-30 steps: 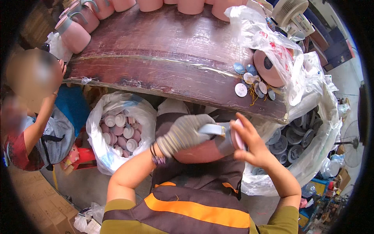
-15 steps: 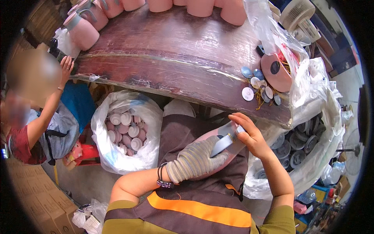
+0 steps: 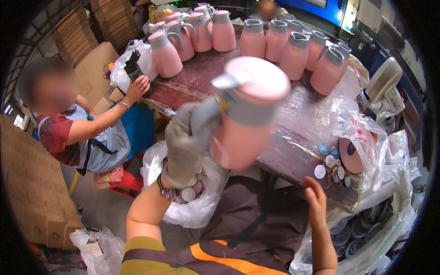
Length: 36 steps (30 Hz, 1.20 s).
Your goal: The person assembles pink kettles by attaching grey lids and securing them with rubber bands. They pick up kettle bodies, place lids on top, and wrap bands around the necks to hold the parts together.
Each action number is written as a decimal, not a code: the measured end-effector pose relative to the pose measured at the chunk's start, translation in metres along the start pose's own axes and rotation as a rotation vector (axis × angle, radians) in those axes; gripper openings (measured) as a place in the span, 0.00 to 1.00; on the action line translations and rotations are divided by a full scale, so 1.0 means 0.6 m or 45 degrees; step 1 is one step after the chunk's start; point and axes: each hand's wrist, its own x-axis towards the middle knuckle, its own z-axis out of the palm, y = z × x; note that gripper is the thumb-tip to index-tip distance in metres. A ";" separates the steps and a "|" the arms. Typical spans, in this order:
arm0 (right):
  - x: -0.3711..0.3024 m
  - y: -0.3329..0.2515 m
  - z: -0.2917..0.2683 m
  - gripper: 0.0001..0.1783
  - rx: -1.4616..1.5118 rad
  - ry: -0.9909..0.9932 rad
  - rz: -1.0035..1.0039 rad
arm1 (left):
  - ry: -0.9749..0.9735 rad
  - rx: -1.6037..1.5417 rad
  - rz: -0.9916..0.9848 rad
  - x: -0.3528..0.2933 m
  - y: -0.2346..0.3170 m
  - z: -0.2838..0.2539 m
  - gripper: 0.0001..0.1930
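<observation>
- Now the view takes in far more of the counter point(image 3: 197, 75), with lidded pitchers point(image 3: 167, 57) along its far left and others point(image 3: 293, 59) on the far right that look uncovered
- Below its near edge sit a white bag point(image 3: 197, 217) of pink and white caps point(image 3: 189, 194) on the left and a clear bag point(image 3: 405, 188) of grey discs point(image 3: 353, 247) on the right
- The held pitcher point(image 3: 243, 137) has gone from lying low over the dark apron point(image 3: 256, 206) to nearly upright in mid-air; it is blurred, so it seems to be moving
- The gloved left hand point(image 3: 185, 137) has its fingers wrapped round the grey handle point(image 3: 204, 119) and bears the pitcher alone
- The bare right hand point(image 3: 316, 197) has come off the pitcher's top end, fingers loosely extended, with nothing in it
- The pink lid point(image 3: 263, 78) sits on the pitcher's top, which suggests the two-handed step there is over for this one
- A thin gold tie point(image 3: 222, 101) loops round the upper part of the handle
</observation>
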 end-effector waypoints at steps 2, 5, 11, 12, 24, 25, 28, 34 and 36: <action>0.002 0.020 0.012 0.21 0.001 0.002 -0.031 | 0.152 -0.005 0.143 0.053 -0.077 -0.014 0.07; 0.006 0.043 0.008 0.19 -0.166 0.080 -0.128 | 0.403 0.233 0.252 0.125 -0.203 -0.040 0.10; 0.015 0.040 0.006 0.19 -0.327 0.126 -0.096 | 0.496 0.809 0.164 0.236 -0.302 -0.070 0.24; 0.024 0.036 0.011 0.19 -0.355 0.111 -0.115 | 0.446 0.986 0.137 0.244 -0.317 -0.073 0.29; 0.485 -0.070 0.156 0.31 -0.473 0.102 -0.607 | 0.019 1.465 0.170 0.168 -0.489 -0.079 0.12; 0.543 -0.082 0.159 0.32 -0.611 0.179 -0.704 | 0.028 1.338 0.127 0.171 -0.482 -0.074 0.08; 0.707 -0.114 0.148 0.35 -1.172 0.458 -1.005 | 0.030 1.351 0.152 0.169 -0.477 -0.081 0.08; 0.854 -0.238 0.041 0.36 -1.792 0.468 -0.471 | 0.090 1.458 0.240 0.164 -0.491 -0.083 0.06; 0.856 -0.217 0.034 0.15 -1.840 0.518 -0.616 | 0.074 1.467 0.217 0.164 -0.486 -0.079 0.06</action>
